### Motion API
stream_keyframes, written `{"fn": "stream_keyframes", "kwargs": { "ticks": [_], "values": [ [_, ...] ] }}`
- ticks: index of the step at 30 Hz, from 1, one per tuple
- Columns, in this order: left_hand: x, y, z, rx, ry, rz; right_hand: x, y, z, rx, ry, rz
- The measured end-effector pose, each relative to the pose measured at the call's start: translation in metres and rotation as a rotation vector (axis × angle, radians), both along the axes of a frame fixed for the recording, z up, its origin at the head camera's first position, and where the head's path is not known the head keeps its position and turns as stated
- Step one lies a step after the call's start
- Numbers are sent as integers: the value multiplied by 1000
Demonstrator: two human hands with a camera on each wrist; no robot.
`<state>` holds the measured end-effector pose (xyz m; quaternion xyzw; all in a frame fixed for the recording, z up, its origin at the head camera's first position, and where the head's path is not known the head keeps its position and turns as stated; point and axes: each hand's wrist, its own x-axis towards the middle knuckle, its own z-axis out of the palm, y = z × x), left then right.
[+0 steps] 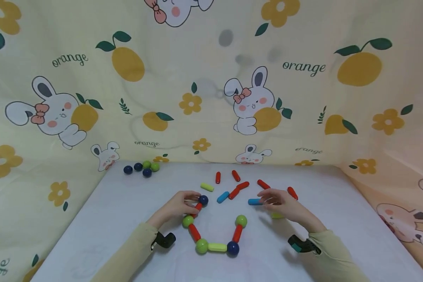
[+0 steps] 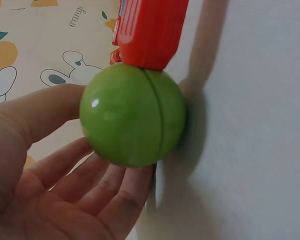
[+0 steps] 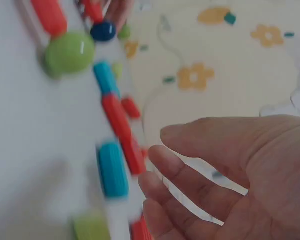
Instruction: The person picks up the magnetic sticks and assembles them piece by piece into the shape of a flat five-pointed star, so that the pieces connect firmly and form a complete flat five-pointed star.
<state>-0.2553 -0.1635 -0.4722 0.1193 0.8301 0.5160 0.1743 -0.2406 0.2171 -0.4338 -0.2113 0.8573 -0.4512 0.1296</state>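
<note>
My left hand (image 1: 178,205) holds a red rod (image 1: 198,206) between thumb and fingers, its fingertips right by the navy ball (image 1: 203,200) on the rod's far end. The rod's near end meets a green ball (image 1: 188,221), which covers part of the hand in the left wrist view. From there an open-topped chain runs on through a green ball (image 1: 201,246), a lime rod (image 1: 217,247) and a navy ball (image 1: 233,248) to a green ball (image 1: 241,221). Loosely spread, my right hand (image 3: 205,185) hovers with nothing in it, close by a blue rod (image 3: 113,170).
Several loose red rods (image 1: 235,175) lie at the back, beside another blue rod (image 1: 223,197) and a lime rod (image 1: 207,187). Navy and green balls (image 1: 147,172) cluster at the far left corner. A patterned cloth (image 1: 204,129) hangs behind the white table (image 1: 102,219).
</note>
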Motion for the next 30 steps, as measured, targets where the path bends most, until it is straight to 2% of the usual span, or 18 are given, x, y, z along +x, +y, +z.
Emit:
{"fn": "stream_keyframes", "kwargs": {
  "ticks": [3, 7, 10, 15, 21, 30],
  "values": [
    [0, 0, 1, 0, -2, 1, -2, 16, -5, 58, 21, -16],
    [0, 2, 5, 7, 1, -6, -4, 31, -16, 131, 7, -21],
    [0, 2, 5, 15, -2, -8, -2, 36, -24, 171, 6, -36],
    [-1, 3, 3, 24, -9, -14, -1, 34, -31, 203, 58, -68],
    [-4, 2, 1, 32, -13, -26, -3, 11, -21, 163, 75, -84],
    [-7, 1, -3, 35, -12, -44, -7, -51, -5, 57, 29, -23]
  ]
}}
